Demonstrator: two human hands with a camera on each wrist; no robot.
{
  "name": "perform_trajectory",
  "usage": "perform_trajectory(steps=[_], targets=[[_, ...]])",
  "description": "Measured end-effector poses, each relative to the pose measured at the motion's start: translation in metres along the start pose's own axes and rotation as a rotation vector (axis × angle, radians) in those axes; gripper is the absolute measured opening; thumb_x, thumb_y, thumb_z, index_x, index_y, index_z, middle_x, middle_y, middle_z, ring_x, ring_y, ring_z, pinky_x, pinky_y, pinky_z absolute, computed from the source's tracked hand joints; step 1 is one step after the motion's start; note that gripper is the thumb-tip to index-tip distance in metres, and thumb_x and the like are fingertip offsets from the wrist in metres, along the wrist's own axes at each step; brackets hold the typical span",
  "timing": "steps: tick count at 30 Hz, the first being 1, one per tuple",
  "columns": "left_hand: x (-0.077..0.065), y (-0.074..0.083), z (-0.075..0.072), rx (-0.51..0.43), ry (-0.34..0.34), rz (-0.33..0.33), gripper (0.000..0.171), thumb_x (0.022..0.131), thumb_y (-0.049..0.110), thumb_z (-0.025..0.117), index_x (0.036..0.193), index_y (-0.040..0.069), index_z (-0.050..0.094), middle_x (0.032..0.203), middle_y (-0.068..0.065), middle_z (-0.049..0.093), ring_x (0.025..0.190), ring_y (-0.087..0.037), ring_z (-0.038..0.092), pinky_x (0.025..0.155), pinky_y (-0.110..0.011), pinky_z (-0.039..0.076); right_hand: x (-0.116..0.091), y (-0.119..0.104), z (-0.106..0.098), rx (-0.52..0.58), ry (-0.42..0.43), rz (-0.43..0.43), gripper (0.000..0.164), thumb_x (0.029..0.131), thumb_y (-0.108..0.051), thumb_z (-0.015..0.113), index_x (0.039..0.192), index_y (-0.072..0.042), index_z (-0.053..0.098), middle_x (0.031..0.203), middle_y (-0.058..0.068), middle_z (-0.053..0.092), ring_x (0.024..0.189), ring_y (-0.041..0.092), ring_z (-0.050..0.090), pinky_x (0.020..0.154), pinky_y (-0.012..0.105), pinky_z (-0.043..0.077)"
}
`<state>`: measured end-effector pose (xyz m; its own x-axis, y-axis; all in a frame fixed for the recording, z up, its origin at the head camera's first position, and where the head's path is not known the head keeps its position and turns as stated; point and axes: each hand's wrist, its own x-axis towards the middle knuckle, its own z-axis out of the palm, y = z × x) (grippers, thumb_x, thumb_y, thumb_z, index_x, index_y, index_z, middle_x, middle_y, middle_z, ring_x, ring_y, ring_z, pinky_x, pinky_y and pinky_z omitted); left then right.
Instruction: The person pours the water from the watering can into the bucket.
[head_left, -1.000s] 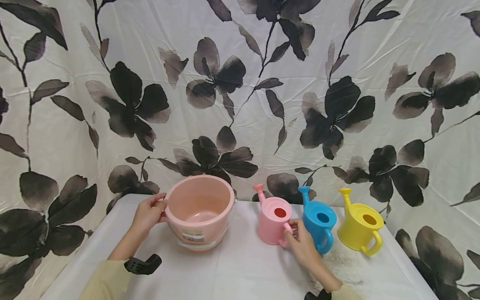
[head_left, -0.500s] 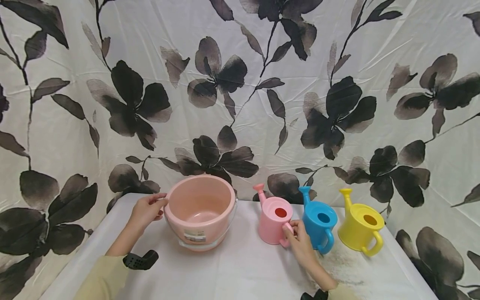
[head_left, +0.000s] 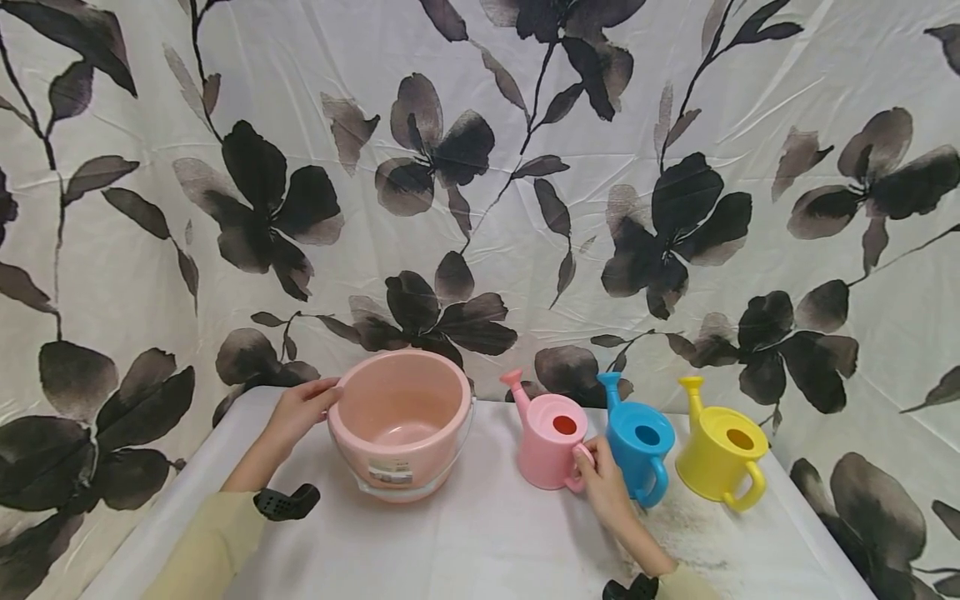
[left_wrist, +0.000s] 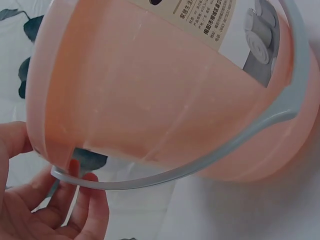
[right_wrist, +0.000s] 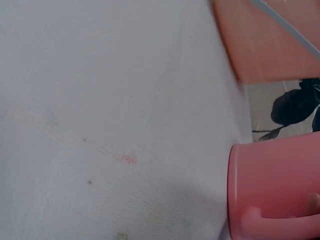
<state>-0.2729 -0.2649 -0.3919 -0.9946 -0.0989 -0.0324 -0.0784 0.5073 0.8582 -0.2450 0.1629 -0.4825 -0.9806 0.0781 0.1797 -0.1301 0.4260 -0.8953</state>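
Note:
A pale pink bucket (head_left: 397,467) stands upright at the left of the table, its grey-white handle (left_wrist: 200,167) hanging down. My left hand (head_left: 296,417) holds the bucket's left rim; in the left wrist view the thumb (left_wrist: 15,139) touches the rim and the fingers curl under it near the handle's end. At the middle right, my right hand (head_left: 606,487) grips the handle of a pink watering can (head_left: 547,450), whose spout leans left. Only a fingertip (right_wrist: 314,202) of that hand appears in the right wrist view, beside the can.
A blue watering can (head_left: 637,442) stands close to the right hand. Farther right is a yellow watering can (head_left: 716,454). A white cloth covers the table (head_left: 465,550), with dirt smudges near the right forearm. Behind hangs a flower-patterned curtain (head_left: 525,208).
My left hand has shifted slightly right and up, its fingers now farther over the bucket's rim. The pink watering can has tilted a little, its spout moving left. The bucket stays in place.

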Motion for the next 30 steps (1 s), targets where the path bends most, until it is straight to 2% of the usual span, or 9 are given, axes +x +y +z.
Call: perform_trajectory(steps=[6,10,14,21,28,30], targets=[[0.007,-0.003,0.003,-0.039,0.011,0.003,0.055,0.099,0.033,0.046,0.143,-0.001,0.041,0.143,-0.025,0.046,0.117,-0.028,0.055,0.084,-0.025,0.052,0.000,0.004,0.005,0.077,-0.020,0.035,0.026,0.100,-0.024,0.050,0.112,-0.003,0.039,0.101,0.013,0.051,0.095,0.021,0.049,0.079,0.029,0.053],[0.011,-0.004,0.005,-0.062,0.012,0.008,0.054,0.100,0.031,0.046,0.144,0.001,0.040,0.143,-0.024,0.046,0.118,-0.027,0.054,0.082,-0.022,0.051,0.000,0.007,0.009,0.147,0.000,0.050,0.028,0.100,-0.025,0.050,0.114,-0.004,0.037,0.106,0.014,0.049,0.099,0.024,0.050,0.084,0.038,0.056],[0.013,-0.003,0.008,-0.077,0.028,0.011,0.052,0.100,0.030,0.046,0.144,0.001,0.041,0.142,-0.024,0.047,0.115,-0.025,0.055,0.077,-0.017,0.050,0.000,0.008,0.012,0.169,0.012,0.042,0.031,0.100,-0.028,0.050,0.115,-0.004,0.036,0.109,0.015,0.048,0.103,0.026,0.050,0.086,0.043,0.055],[0.016,-0.003,0.016,-0.090,0.129,0.020,0.047,0.101,0.027,0.044,0.140,0.002,0.047,0.135,-0.023,0.052,0.113,-0.025,0.053,0.072,-0.008,0.043,0.003,0.011,0.010,0.172,-0.009,0.030,0.030,0.101,-0.027,0.047,0.116,-0.004,0.036,0.109,0.017,0.049,0.099,0.025,0.051,0.084,0.044,0.055],[0.018,-0.001,0.023,-0.069,0.229,0.014,0.042,0.100,0.025,0.045,0.136,0.006,0.054,0.123,-0.019,0.056,0.102,-0.021,0.052,0.067,-0.008,0.042,0.003,0.012,0.009,0.146,-0.015,-0.021,0.025,0.101,-0.025,0.047,0.115,-0.006,0.037,0.098,0.018,0.053,0.090,0.025,0.054,0.081,0.042,0.056],[0.017,0.000,0.025,-0.066,0.248,0.017,0.041,0.099,0.024,0.045,0.135,0.005,0.055,0.122,-0.019,0.056,0.101,-0.021,0.052,0.066,-0.009,0.041,0.002,0.012,0.009,0.132,-0.002,-0.016,0.026,0.101,-0.027,0.048,0.114,-0.007,0.038,0.100,0.017,0.053,0.093,0.026,0.054,0.082,0.040,0.056]])
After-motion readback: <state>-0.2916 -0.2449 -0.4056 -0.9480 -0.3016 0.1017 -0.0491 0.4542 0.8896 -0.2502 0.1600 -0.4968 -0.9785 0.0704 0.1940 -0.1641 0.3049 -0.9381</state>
